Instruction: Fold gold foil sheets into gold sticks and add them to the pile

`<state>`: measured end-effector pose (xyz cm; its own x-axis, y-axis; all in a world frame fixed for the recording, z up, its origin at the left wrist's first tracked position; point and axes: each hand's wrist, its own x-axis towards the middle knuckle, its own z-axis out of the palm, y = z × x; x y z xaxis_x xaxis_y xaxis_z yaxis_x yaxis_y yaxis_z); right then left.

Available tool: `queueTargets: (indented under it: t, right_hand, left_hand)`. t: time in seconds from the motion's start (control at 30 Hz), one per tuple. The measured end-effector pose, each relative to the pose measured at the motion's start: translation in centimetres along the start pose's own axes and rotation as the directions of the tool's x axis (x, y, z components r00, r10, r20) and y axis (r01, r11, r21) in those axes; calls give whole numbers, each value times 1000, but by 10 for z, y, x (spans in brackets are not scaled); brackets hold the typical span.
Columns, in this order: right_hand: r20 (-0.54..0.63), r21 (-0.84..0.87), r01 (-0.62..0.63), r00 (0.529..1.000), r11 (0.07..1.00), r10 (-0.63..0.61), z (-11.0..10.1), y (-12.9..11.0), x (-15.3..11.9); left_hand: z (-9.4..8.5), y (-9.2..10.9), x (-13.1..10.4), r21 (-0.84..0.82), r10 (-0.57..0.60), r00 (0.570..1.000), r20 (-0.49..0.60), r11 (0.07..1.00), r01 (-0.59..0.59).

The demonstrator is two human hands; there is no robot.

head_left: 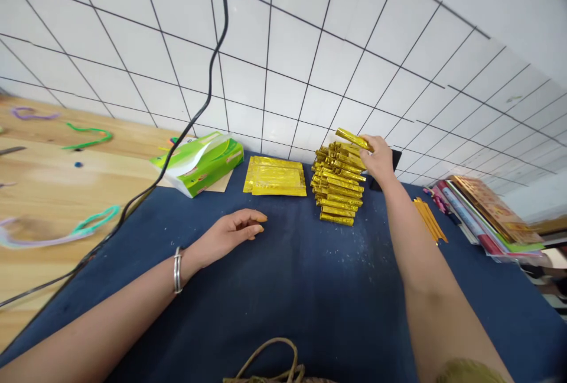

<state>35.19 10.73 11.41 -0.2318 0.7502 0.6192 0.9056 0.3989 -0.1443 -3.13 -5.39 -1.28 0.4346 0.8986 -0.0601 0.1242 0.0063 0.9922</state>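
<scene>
A tall pile of gold foil rolls [339, 188] is stacked on the dark blue cloth, near the tiled wall. At the top of it, my right hand [376, 155] is closed on one end of a gold foil roll [352, 136], which points up to the left. Left of the pile lies a stack of flat gold foil sheets [274, 176]. My left hand [234, 230] rests over the cloth in front of those sheets, with its thumb and fingers slightly apart and nothing held. A silver bangle [178, 270] circles the left wrist.
A green tissue pack [201, 164] stands left of the sheets. A black cable [211, 70] hangs across the left side. Books [491, 214] and orange strips [429, 220] lie on the right. Coloured fuzzy stems [95, 220] lie on the wooden surface [57, 176].
</scene>
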Motion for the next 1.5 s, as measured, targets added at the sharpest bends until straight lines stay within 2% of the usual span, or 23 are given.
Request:
queueTargets:
  t: [0.07,0.2,0.3,0.4,0.5,0.57,0.67,0.77,0.83,0.87,0.93,1.03,1.2,1.27,1.33,1.37,1.43,1.5]
  right_hand:
    - [91,-30,9,996,999,-6,8,22,19]
    - [93,25,-80,993,997,77,24,48,32]
    - [113,81,-138,985,987,129,31,53,30]
    - [124,88,-133,985,987,121,32,47,29]
    - [16,48,-84,996,995,83,31,25,29]
    - [-9,30,-17,1000,999,17,35,-1,27]
    - [102,70,132,985,989,-139,53,-52,13]
    - [253,157,253,924,955,-286,80,-102,-12]
    - [338,193,267,886,944,-319,98,-126,-29]
    - [359,194,232,888,953,-289,106,-134,-37]
    - [429,219,127,878,967,-213,120,-142,-50]
    - [460,228,75,871,971,-175,133,-142,-61]
    - [453,273,22,879,962,-149,136,-141,-63]
    - [440,297,-2,888,955,-135,128,-145,-60]
    - [410,321,-37,906,946,-103,116,-150,-57]
    - [391,334,-58,917,941,-82,108,-153,-55]
    - [364,374,-102,930,922,-45,92,-159,-55]
    - [379,450,-158,925,879,-28,75,-166,-60]
  left_hand:
    - [-1,0,0,-1,7,1000,3,1000,-7]
    - [-2,-1,2,13,23,1000,18,1000,-23]
    - [-2,-2,2,26,29,999,31,999,-30]
    - [-3,-3,2,38,30,999,33,999,-32]
    - [-3,-3,2,38,33,999,41,999,-35]
    - [-4,-3,2,34,32,999,43,999,-34]
    - [-4,-3,2,23,31,999,44,999,-33]
    - [-3,-2,2,10,40,997,60,999,-41]
    - [-3,0,1,9,46,997,66,999,-47]
    - [-3,1,1,10,48,997,67,999,-49]
    - [-3,2,1,11,51,997,65,999,-52]
    - [-4,3,2,0,60,996,67,998,-60]
    - [-5,-1,2,-28,64,996,58,998,-63]
    - [-6,-4,3,-23,77,997,-1,997,-77]
    - [-8,-7,4,-3,115,983,-146,993,-117]
    - [-9,-8,5,11,140,959,-246,990,-142]
    - [-13,-10,7,32,187,879,-438,981,-193]
    - [-16,-10,8,-5,229,812,-537,962,-274]
